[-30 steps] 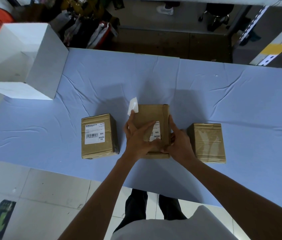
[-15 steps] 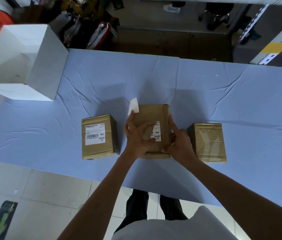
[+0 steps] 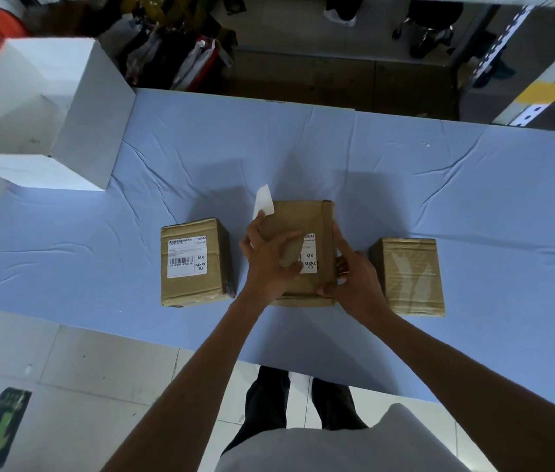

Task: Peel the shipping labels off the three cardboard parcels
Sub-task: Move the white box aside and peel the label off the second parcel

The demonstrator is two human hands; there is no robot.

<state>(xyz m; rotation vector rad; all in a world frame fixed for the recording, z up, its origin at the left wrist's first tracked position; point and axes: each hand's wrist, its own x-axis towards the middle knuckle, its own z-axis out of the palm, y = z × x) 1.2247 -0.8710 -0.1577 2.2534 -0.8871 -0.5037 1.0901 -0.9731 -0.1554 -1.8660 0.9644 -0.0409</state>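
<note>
right hand [image 3: 354, 277]: wrapped on near right corner of middle parcel [image 3: 298, 218], bracing it.
left hand [image 3: 267, 264]: fingers across the label [image 3: 309, 258]; thumb side pinches a white slip [image 3: 264, 202]. Lifted edge: cannot tell.
middle parcel: centre, by near edge of table [image 3: 473, 199].
left parcel [image 3: 194, 289]: just beside, barcode label [image 3: 187, 257] intact.
right parcel [image 3: 409, 274]: bare, tape only.
handling: label likely thin, tears easily; lift a corner by nail, peel low. Box looks light, stiff, needs holding.
white box [image 3: 92, 131]: far left corner.
</note>
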